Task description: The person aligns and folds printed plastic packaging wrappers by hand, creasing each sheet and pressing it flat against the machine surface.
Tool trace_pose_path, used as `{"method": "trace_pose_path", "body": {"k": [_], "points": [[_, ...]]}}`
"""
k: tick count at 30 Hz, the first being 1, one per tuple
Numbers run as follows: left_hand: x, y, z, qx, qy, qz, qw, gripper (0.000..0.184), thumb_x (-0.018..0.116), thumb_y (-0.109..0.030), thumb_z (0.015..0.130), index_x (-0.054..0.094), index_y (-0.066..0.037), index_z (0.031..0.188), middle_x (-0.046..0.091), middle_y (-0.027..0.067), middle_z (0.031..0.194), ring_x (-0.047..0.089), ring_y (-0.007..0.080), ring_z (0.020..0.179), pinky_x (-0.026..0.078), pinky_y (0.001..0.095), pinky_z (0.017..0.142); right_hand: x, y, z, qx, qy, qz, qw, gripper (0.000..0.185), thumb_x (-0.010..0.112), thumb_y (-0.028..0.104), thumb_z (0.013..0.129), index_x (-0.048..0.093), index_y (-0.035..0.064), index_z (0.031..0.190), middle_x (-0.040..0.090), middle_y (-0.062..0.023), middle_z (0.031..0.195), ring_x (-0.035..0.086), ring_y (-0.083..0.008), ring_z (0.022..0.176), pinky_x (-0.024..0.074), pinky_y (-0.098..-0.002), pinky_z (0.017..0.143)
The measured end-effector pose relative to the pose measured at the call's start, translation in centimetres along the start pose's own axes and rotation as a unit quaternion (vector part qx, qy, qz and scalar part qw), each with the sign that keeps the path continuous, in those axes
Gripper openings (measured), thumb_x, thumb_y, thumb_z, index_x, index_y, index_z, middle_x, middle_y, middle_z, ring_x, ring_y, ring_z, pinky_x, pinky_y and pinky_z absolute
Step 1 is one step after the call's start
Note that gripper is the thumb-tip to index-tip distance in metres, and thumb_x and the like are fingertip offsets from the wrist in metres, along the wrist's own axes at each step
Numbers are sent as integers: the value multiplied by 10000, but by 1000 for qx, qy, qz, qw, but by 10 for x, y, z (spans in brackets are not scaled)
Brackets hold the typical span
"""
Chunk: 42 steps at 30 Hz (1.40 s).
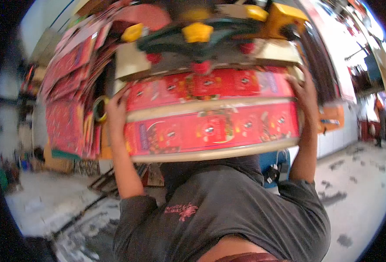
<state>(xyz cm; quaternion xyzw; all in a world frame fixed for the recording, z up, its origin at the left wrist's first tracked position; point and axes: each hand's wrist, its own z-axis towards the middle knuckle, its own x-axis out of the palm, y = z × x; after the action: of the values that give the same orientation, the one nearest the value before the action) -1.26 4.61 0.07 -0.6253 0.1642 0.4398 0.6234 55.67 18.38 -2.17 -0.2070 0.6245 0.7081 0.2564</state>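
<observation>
A long red printed sheet (210, 87) with several repeated panels lies across the pale machine bed, under the dark pressing part. My left hand (117, 107) is at its left end, with fingers curled over the edge. My right hand (305, 91) grips its right end, thumb and fingers around the corner. Nearer my body, a second red printed strip (210, 126) lies on the front ledge, between my forearms. Motion blur softens the fingertips, and the sheet's far edge is hidden beneath the machine.
Ahead stands a dark machine arm with a yellow star-shaped knob (197, 32) and red feet (200, 67). Stacks of red printed sheets (68, 87) rise at the left, beside a roll of tape (100, 108). An orange piece (331, 118) sits at the right.
</observation>
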Motion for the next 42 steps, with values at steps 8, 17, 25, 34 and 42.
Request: {"method": "trace_pose_path", "body": {"k": [8,17,25,34,42], "points": [[-1,10,1,-22,-116,-15,993,623,766,-291,848,488,-93,1370,509,68,613,482,149,596,420,300,579,-3,2,4,22,50,24,998,673,724,245,904,398,5,1441,545,-199,1337,669,-206,964,547,-311,786],[-5,21,10,-74,-7,-176,982,706,798,-306,807,477,-80,1394,649,123,717,544,105,683,429,273,641,-1,9,2,-13,33,18,999,661,707,247,919,388,6,1446,581,-181,1288,663,-216,1000,544,-316,817],[-8,19,11,-68,-19,-126,989,691,805,-318,804,491,-75,1370,667,122,730,558,105,682,432,268,639,-1,6,1,8,41,60,997,625,692,197,928,391,15,1445,593,-177,1271,661,-198,995,539,-301,817],[-8,23,15,-77,-9,-116,990,685,812,-331,793,515,-60,1348,676,134,776,570,113,704,453,276,659,-1,8,-1,-1,33,24,999,629,691,205,928,391,-21,1433,549,-191,1329,630,-221,1079,505,-322,917],[5,48,17,-45,-31,-143,988,670,808,-327,800,529,-68,1352,645,93,738,562,111,707,447,292,656,1,-8,4,-41,13,19,999,621,681,252,942,404,14,1444,641,-163,1183,669,-171,941,536,-284,732]]}}
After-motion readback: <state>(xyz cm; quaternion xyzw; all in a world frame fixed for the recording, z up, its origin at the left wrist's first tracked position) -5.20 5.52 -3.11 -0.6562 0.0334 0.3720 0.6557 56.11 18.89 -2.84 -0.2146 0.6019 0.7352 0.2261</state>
